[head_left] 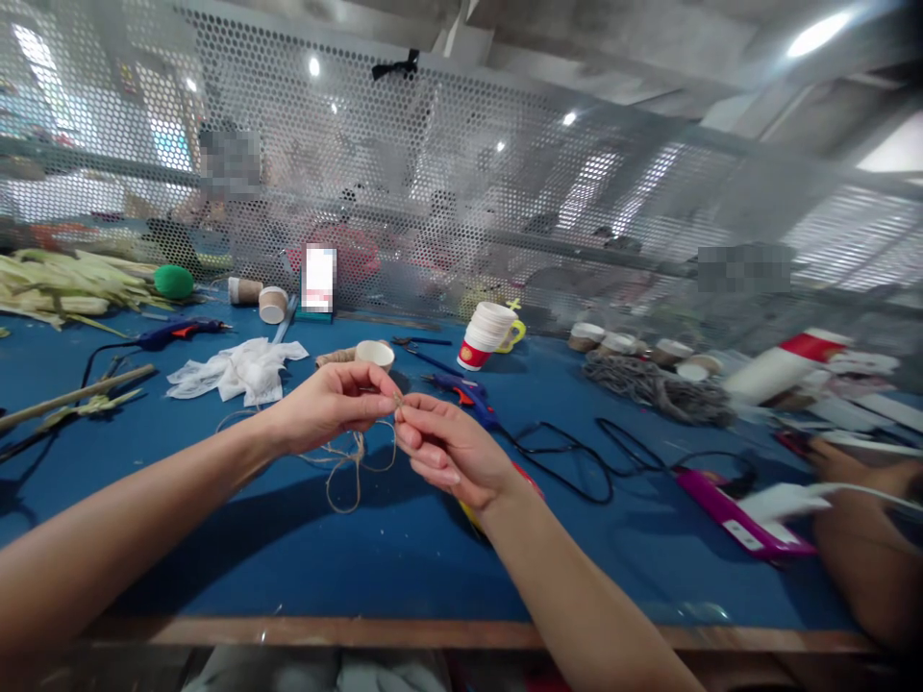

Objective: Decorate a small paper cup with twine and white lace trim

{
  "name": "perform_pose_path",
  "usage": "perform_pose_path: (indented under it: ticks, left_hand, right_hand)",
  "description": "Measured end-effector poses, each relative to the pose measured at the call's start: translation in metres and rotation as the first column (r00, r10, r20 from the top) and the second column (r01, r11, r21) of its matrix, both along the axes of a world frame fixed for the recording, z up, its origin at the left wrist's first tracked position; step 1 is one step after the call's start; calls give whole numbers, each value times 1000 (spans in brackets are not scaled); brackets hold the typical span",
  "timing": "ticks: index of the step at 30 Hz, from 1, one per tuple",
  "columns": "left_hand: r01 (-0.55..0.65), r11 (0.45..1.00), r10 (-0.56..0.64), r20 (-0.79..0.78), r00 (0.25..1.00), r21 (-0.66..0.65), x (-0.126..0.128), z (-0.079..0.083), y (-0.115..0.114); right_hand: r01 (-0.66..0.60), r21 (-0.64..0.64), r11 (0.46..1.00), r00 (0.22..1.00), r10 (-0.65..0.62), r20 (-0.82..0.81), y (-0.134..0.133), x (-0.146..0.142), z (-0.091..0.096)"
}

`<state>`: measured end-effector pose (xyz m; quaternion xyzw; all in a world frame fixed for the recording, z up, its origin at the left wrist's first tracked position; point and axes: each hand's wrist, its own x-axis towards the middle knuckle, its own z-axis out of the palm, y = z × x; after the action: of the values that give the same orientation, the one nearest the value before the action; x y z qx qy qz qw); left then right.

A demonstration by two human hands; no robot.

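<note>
The left hand (324,404) and the right hand (451,447) meet above the middle of the desk (288,567), and the twine (346,476) hangs below them, pinched by both. From there a cloth (237,370) lies at 10 o'clock, a cup stack (486,334) at 1 o'clock (behind a glue gun (465,392)), and a cable (577,461) at 3 o'clock.

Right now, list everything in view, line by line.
table: one, blue, under everything
twine: one piece, tan, between both hands
cloth: one, white, behind left hand
glue gun: one, blue, far left
second glue gun: one, blue, behind right hand
cup stack: one, white-red, centre back
ball: one, green, back left
cable: one, black, right of hands
device: one, pink, front right
co-worker's hand: one, right edge
left hand: one, pinching twine
right hand: one, pinching twine
</note>
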<state>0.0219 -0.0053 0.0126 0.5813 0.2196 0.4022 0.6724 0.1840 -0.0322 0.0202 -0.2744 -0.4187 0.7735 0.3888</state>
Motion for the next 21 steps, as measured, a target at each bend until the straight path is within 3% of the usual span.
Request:
perform_pose_path:
  ticks: [4, 7, 10, 12, 15, 17, 19, 21]
  left_hand:
    - [2, 999, -2, -9, 1000, 43, -1, 0, 0]
    - [-43, 998, 44, -30, 999, 45, 0, -2, 1]
    - [-112, 994, 112, -39, 993, -1, 2, -3, 3]
    - [-143, 989, 142, -41, 989, -30, 4, -4, 3]
    - [-186, 982, 183, -59, 981, -41, 6, -5, 2]
    - [-207, 978, 204, -67, 977, -30, 7, -4, 1]
    - [-208, 978, 207, -59, 977, -13, 7, -4, 0]
    - [-188, 982, 188, -36, 981, 0, 7, -4, 0]
  right_hand:
    - [-32, 9, 999, 999, 32, 31, 0, 0, 2]
    - [104, 211, 972, 970, -146, 194, -2, -3, -1]
    - [231, 542, 808, 815, -464, 346, -4, -6, -9]
    - [216, 709, 671, 684, -622, 380, -3, -8, -15]
    - [124, 872, 474, 531, -774, 345, -3, -9, -22]
    - [78, 909, 409, 492, -809, 322, -4, -8, -22]
    - [96, 889, 447, 527, -781, 336, -5, -8, -19]
    - [160, 815, 557, 613, -703, 360, -6, -8, -15]
